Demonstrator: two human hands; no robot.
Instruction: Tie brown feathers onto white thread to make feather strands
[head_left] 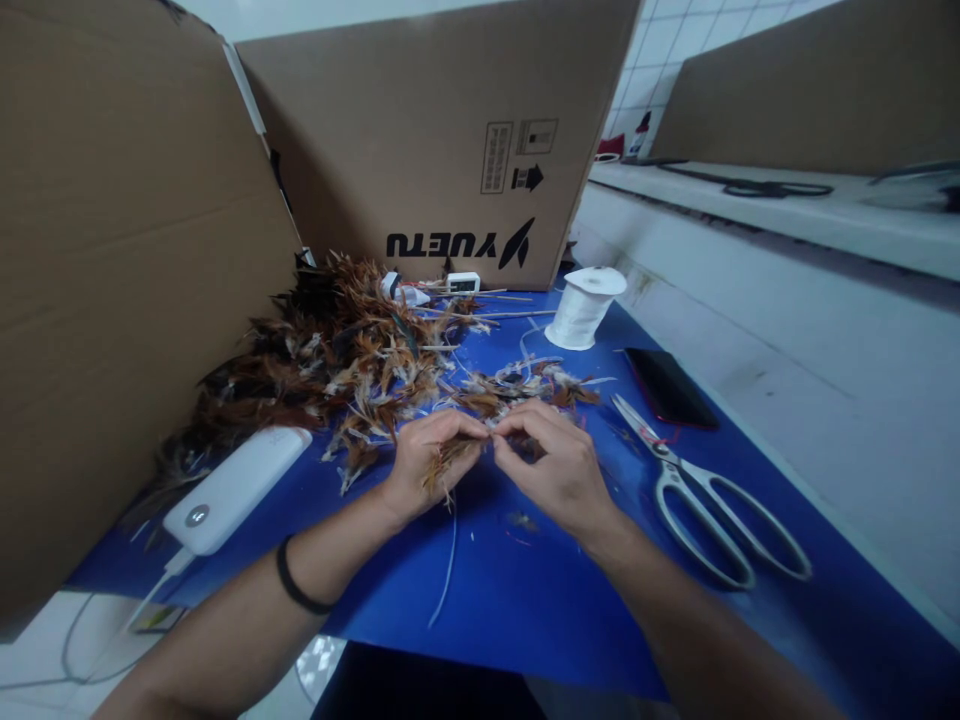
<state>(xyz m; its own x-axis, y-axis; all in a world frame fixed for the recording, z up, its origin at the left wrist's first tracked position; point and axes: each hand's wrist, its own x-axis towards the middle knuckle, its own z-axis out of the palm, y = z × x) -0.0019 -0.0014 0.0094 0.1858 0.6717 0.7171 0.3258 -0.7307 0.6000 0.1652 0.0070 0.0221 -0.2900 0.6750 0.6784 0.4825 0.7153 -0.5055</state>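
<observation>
My left hand (431, 455) is closed around a small bunch of brown feathers (448, 465), whose tips poke out below the fingers. Thumb and forefinger of my right hand (555, 460) pinch at the pale end of that bunch, and both hands' fingertips meet there. What exactly sits between the right fingertips is too small to make out. A thin white cord (448, 575) hangs down from under my left hand onto the blue tabletop (517, 600). Just beyond the hands lie tied feather tufts (495, 392), and a large heap of brown and black feathers (352, 340) spreads to the left.
Scissors (697, 490) lie partly spread at right, beside a dark phone (670, 387). A white spool (586, 308) stands at the back right. A white power bank (238, 490) with a cable lies left. Cardboard (435, 140) walls the table's back and left.
</observation>
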